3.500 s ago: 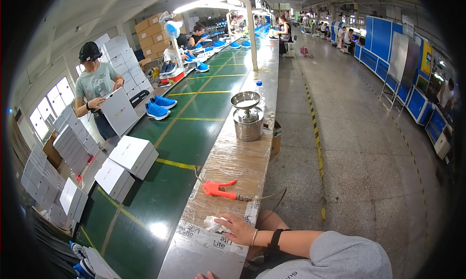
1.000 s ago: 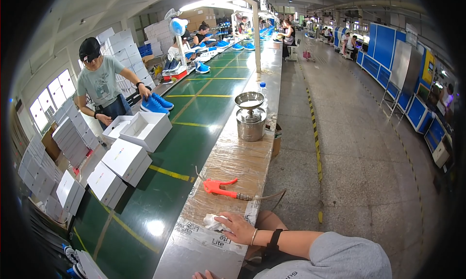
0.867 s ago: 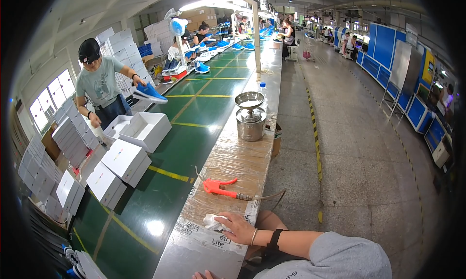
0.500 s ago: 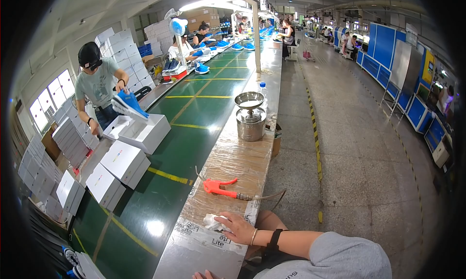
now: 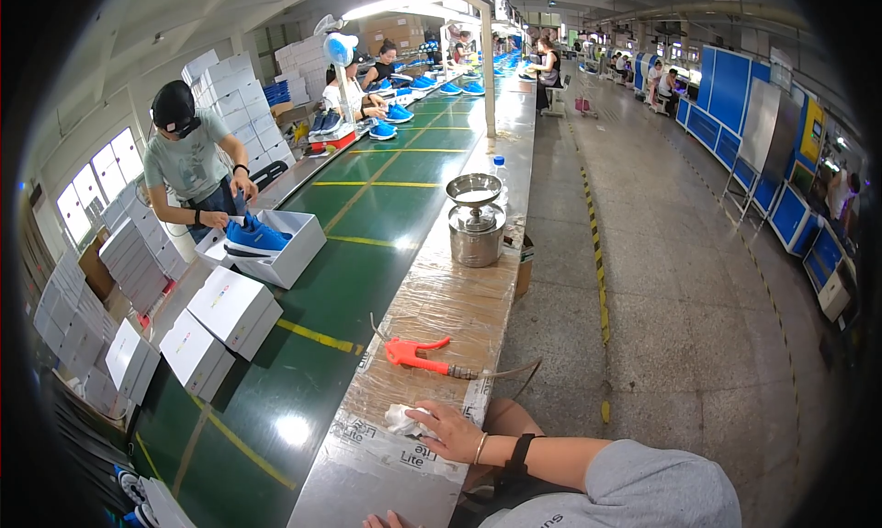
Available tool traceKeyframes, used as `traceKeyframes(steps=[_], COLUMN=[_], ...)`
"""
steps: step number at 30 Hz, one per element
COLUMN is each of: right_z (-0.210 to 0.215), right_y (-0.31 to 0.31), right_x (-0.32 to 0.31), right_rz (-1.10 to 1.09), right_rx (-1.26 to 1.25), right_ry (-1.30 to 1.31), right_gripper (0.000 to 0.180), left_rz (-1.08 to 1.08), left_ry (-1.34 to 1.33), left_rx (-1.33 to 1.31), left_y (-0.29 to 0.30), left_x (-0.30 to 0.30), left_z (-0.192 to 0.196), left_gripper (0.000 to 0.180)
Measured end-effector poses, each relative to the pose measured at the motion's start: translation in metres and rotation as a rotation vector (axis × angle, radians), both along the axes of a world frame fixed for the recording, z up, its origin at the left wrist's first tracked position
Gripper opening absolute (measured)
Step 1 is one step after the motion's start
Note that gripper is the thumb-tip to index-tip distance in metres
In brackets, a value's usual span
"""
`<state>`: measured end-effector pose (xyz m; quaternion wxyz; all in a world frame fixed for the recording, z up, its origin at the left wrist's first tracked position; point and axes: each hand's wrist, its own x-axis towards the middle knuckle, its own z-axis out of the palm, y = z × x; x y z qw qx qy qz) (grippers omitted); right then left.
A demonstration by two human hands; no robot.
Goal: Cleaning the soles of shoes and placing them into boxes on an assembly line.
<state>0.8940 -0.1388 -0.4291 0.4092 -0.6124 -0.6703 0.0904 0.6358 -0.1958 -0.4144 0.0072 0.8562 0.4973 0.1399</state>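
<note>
My right hand [image 5: 451, 433] lies on the bench at the belt's edge, with its fingers closed on a crumpled white cloth [image 5: 402, 420]. Of my left hand [image 5: 386, 521], only some fingers show at the lower edge; they rest flat and apart on the bare metal, holding nothing. An orange-red air blow gun [image 5: 418, 355] with a hose lies just beyond the cloth. Farther along the bench stands a metal pump-top dispenser [image 5: 476, 225], a plastic bottle [image 5: 499, 174] behind it.
A green conveyor belt [image 5: 367, 217] runs along the bench's left, carrying white shoe boxes [image 5: 234, 312]. Across it, a co-worker [image 5: 197, 156] handles a blue sneaker [image 5: 255, 238] in an open box [image 5: 299, 252]. A post [image 5: 488, 78] rises from the bench; a floor aisle [image 5: 661, 298] lies right.
The co-worker has lowered the blue sneaker into the open box and brought both hands together over it. Boxes on the belt have shifted slightly. My hands stay where they were.
</note>
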Motion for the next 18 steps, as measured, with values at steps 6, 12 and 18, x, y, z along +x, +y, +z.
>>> traceKeyframes(steps=[6,12,18], right_z=[0.0001,-0.0015,-0.002], right_y=[0.0009,0.0008,-0.0003], right_x=[-0.0002,0.0,0.0005], right_rz=[-0.003,-0.006,0.001], right_rx=[0.01,0.003,0.002], right_ry=[-0.009,-0.011,-0.006], right_gripper=[0.06,0.061,0.062], left_rz=[-0.002,-0.004,-0.002], left_ry=[-0.007,0.003,0.005], left_rx=[0.004,-0.009,-0.008], left_y=[0.0012,0.0009,-0.0003], left_x=[-0.0005,-0.0006,0.0002], left_z=[-0.0004,0.0005,0.0015], left_gripper=[0.06,0.06,0.06])
